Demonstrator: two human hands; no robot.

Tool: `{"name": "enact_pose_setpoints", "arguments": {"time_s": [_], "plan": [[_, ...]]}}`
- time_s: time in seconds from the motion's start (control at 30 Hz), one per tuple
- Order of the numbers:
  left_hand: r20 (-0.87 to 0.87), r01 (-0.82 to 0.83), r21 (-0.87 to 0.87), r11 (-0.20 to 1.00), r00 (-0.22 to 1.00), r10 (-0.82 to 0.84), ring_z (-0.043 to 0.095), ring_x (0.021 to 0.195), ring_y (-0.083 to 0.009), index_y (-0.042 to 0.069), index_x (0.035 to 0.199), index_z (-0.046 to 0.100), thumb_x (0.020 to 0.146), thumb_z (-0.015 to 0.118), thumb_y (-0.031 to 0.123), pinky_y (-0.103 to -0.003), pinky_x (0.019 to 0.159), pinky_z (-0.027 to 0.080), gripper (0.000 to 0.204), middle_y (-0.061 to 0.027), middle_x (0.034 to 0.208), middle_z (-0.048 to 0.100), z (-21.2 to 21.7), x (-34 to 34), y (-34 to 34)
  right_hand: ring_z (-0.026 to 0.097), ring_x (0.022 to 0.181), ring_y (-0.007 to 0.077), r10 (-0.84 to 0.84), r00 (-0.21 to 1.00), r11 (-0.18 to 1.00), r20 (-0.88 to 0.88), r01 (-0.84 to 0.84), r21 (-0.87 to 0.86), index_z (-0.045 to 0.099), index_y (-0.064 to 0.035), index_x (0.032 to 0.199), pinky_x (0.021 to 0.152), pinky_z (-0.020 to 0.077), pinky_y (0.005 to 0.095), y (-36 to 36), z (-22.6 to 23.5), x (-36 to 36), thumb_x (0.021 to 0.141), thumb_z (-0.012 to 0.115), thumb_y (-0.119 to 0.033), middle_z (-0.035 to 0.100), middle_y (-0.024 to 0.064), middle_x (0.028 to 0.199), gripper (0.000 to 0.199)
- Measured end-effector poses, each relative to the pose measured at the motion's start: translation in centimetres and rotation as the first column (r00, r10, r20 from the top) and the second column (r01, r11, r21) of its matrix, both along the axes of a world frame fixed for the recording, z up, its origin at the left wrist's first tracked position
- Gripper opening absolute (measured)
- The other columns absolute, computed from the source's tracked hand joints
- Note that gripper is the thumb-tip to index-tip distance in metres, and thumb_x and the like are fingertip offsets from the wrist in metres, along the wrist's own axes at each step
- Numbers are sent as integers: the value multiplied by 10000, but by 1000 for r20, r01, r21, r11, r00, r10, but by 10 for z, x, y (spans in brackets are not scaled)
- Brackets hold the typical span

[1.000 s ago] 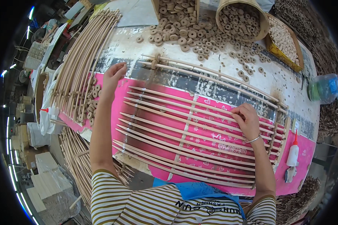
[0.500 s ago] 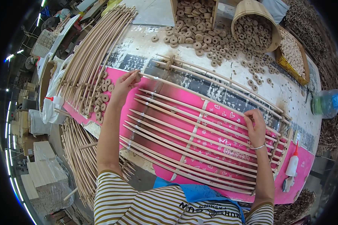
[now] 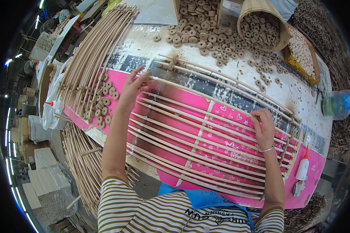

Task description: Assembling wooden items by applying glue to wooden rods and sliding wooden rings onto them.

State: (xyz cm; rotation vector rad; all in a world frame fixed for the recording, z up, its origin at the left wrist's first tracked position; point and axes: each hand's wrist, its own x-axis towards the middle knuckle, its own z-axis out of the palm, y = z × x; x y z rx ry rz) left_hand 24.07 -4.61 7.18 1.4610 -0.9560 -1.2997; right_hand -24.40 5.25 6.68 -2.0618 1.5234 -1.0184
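A long pale wooden rod (image 3: 200,93) runs slantwise over the pink sheet, and a small wooden ring (image 3: 149,76) sits at its left end. My left hand (image 3: 134,88) is closed at that ring, fingertips against it, with one finger raised. Farther along the same rod, my right hand (image 3: 263,126) pinches it between thumb and fingers. Several parallel wooden rods (image 3: 194,136) lie nearer to me, their right ends beside a wooden strip (image 3: 294,153). Beyond the held rod, two rods (image 3: 229,82) lie with a ring (image 3: 172,62) around them near their left ends.
Loose wooden rings (image 3: 206,37) spill from a box and a tipped tub (image 3: 284,37) at the back. A bundle of rods (image 3: 91,54) stands at the left beside more rings (image 3: 105,101). A white glue bottle (image 3: 302,169) lies at the right, near a tray of small pale pieces (image 3: 299,50).
My left hand has shifted slightly right, and the ring now shows at the rod's left end with one finger lifted. My right hand has moved a little left along the rod.
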Motion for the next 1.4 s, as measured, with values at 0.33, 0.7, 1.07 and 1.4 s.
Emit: {"name": "enact_pose_setpoints", "arguments": {"time_s": [0.33,0.7,1.07,1.4], "plan": [[38,22,-63,998,999,-20,711,802,-125,89,1688,82,989,755,210,-209,622,507,978,-71,1015,744,-14,-42,-7,653,887,308,-119,991,992,-66,116,-52,696,-34,971,781,512,391,2,-1,-9,872,748,-41,649,114,936,113],[79,59,-79,995,995,-53,540,793,-49,134,1654,333,1022,706,163,-201,667,418,734,6,881,629,-17,-47,-19,623,851,269,-142,989,990,-41,143,12,711,-105,966,753,506,385,-11,-18,-10,892,769,-200,637,58,863,134],[422,148,-76,986,900,-103,503,644,-41,114,1539,537,1025,704,175,-208,584,384,544,24,781,650,-19,-6,-16,607,876,292,-99,994,991,-48,94,-96,722,-89,912,760,490,420,-22,-38,-1,912,739,-220,603,86,836,132],[962,665,-169,727,272,-25,608,1169,-254,216,1317,715,855,800,279,-453,1022,392,474,-10,1235,663,6,-26,-15,599,850,299,-40,997,999,-68,40,4,726,-62,932,768,473,403,-14,-22,-12,904,750,-160,619,91,860,105]]}}
